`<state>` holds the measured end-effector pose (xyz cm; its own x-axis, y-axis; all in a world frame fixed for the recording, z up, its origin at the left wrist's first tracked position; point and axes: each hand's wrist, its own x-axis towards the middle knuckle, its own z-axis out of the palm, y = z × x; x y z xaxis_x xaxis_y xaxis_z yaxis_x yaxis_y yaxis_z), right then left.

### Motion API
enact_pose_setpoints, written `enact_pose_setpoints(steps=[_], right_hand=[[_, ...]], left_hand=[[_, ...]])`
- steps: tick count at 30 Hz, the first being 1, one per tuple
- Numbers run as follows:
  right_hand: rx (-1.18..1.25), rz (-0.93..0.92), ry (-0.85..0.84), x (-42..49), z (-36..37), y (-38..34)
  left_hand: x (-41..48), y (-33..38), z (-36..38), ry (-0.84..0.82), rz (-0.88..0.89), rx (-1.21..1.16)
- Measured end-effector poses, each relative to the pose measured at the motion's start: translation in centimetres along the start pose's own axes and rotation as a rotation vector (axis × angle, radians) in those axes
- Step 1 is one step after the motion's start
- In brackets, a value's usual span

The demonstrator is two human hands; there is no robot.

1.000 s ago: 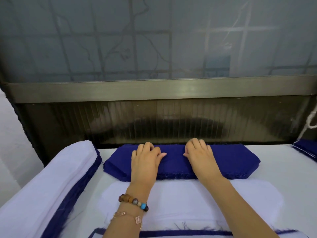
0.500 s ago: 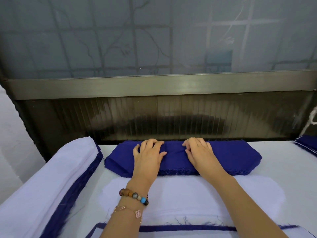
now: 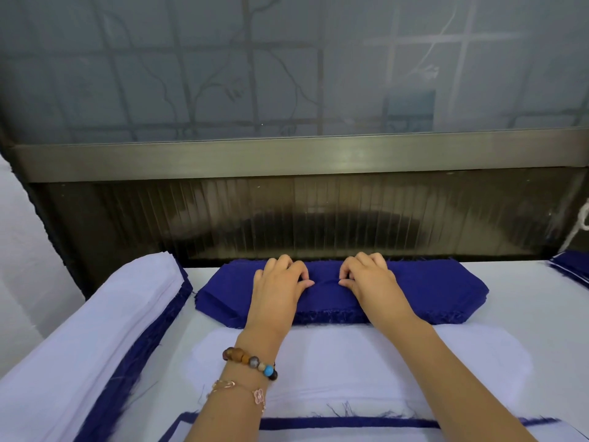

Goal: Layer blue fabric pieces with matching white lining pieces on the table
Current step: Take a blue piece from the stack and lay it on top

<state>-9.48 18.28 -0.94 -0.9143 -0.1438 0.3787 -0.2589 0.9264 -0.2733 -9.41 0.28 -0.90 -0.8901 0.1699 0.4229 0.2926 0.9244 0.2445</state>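
Atop blue fabric stack (image 3: 430, 291), left hand (image 3: 277, 293), right hand (image 3: 373, 287), grips pinching its middle

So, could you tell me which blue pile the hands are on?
The all-blue centre pile; the left pile and far-right pile lie untouched.

A frosted window pane (image 3: 287, 65) is seen across the top of the view, lit dimly from behind, with a grid of bars and thin branch shapes showing through it as grey shadows. Beneath it a dull metal rail (image 3: 287, 154) is set crosswise, and under that a dark ribbed panel (image 3: 318, 215) is fitted down to the white tabletop (image 3: 541, 314). A white wall (image 3: 19, 250) is glimpsed at the left edge, and a white cord (image 3: 581, 224) is hung at the far right.
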Motion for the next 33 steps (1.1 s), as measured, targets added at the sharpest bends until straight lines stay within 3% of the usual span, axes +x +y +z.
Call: enact_pose_setpoints(steps=[6,15,22,24,33], right_hand=[[-0.016,-0.163,0.081,-1.0,-0.9,0.6],[0.138,-0.167,-0.001,-1.5,-1.8,0.8],[0.22,-0.048,0.054,-1.0,-1.1,0.1],[0.127,-0.034,0.042,-0.5,-1.1,0.0],[-0.11,0.166,-0.088,-0.2,-4.4,4.2]], left_hand=[[0.3,0.4,0.5,-0.02,-0.074,-0.057],[0.0,0.5,0.5,0.008,-0.039,-0.017],[-0.7,0.8,-1.0,0.28,0.093,0.121],[-0.5,0.7,-1.5,0.32,0.105,0.1],[-0.6,-3.0,-2.1,0.099,-0.174,0.079]])
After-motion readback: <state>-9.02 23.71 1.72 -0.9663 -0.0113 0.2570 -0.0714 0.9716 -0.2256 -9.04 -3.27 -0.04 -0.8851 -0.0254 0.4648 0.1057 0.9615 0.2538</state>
